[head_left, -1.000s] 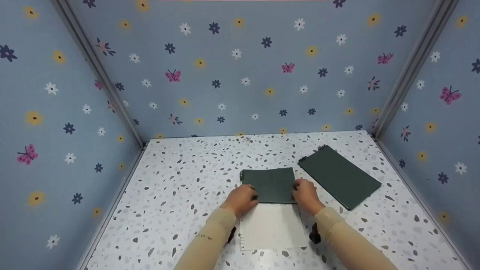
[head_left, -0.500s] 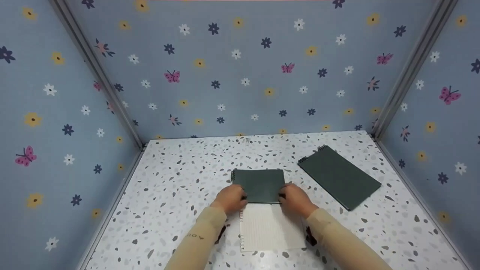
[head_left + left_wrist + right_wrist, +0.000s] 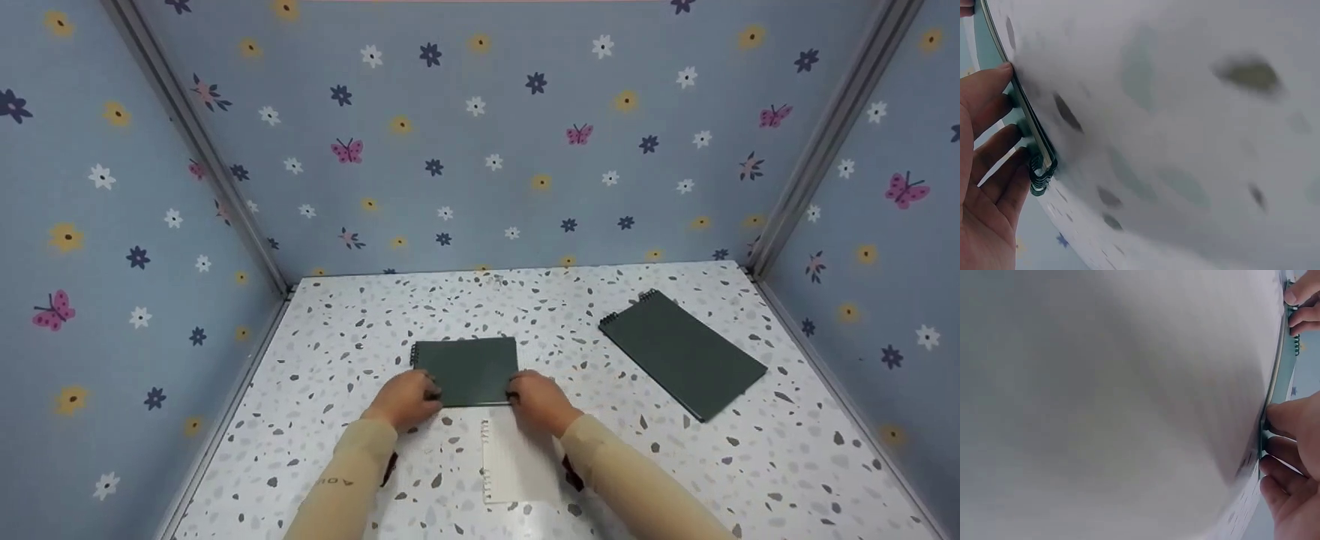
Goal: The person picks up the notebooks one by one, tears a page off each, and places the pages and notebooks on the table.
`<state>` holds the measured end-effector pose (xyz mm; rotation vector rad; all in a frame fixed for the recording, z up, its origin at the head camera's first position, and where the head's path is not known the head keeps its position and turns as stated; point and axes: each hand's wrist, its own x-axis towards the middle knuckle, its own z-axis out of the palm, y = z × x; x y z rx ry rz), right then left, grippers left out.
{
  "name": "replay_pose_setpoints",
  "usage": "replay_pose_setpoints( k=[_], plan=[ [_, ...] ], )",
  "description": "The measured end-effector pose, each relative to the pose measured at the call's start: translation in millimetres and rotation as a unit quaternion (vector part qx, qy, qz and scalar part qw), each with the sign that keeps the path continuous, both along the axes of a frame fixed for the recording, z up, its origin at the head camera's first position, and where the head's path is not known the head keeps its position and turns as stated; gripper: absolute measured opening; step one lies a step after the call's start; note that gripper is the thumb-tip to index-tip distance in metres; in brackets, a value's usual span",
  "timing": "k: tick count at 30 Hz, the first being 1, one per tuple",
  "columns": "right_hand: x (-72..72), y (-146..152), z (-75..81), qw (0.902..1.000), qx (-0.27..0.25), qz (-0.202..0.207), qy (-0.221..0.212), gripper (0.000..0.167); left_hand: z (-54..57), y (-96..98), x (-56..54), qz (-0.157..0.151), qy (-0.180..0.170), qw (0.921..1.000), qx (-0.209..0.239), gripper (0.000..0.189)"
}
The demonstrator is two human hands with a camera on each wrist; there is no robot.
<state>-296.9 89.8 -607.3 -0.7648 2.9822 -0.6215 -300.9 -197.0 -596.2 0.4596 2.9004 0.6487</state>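
Observation:
A dark green spiral notebook (image 3: 471,370) lies left of the middle of the table, its coil on the left side. My left hand (image 3: 409,400) grips its near left corner, thumb at the near edge and fingers on the cover. In the left wrist view that hand (image 3: 988,157) holds the notebook close to the coil (image 3: 1042,175). At the opposite near corner, my right hand (image 3: 541,402) pinches the notebook; in the right wrist view its thumb presses the edge. Under the right forearm lies a lined loose sheet (image 3: 514,465) with a torn perforated left side.
A larger green spiral notebook (image 3: 682,354) lies slanted at the right of the speckled white table (image 3: 345,322). Blue flowered panels (image 3: 480,135) with grey metal corner posts (image 3: 832,135) enclose the back and both sides.
Both hands have slid the notebook to the left across the table. More table shows between it and the larger notebook. The loose sheet has stayed in place.

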Motion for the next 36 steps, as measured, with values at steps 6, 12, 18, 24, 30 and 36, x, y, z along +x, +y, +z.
replay_pose_setpoints(
  k=[6,12,18,24,30,36],
  plan=[
    [7.8,-38.2,1.8,0.9991,0.026,0.012,0.031,0.015,2.5,-34.9,1.0,0.030,-0.030,0.9991,0.000,0.030],
    [16.5,-66.2,3.3,0.9982,0.048,0.018,0.030,0.019,6.9,-61.0,10.3,0.043,-0.038,0.9982,-0.018,0.027],
    [20.7,-81.2,4.1,0.9985,0.042,0.028,0.024,0.021,10.3,-76.8,16.3,0.044,-0.030,0.9978,-0.039,0.025],
    [21.5,-80.2,8.6,0.9981,0.042,0.044,0.006,0.020,11.8,-80.1,15.8,0.045,-0.033,0.9974,-0.046,0.026],
    [11.3,-58.2,17.2,0.9970,0.025,0.071,0.015,0.024,12.9,-75.5,11.1,0.066,-0.059,0.9950,-0.047,0.021],
    [-9.5,-7.7,35.5,0.9998,-0.004,0.007,0.020,0.034,18.1,-63.2,9.5,0.084,-0.059,0.9937,-0.046,0.020]
  ],
)
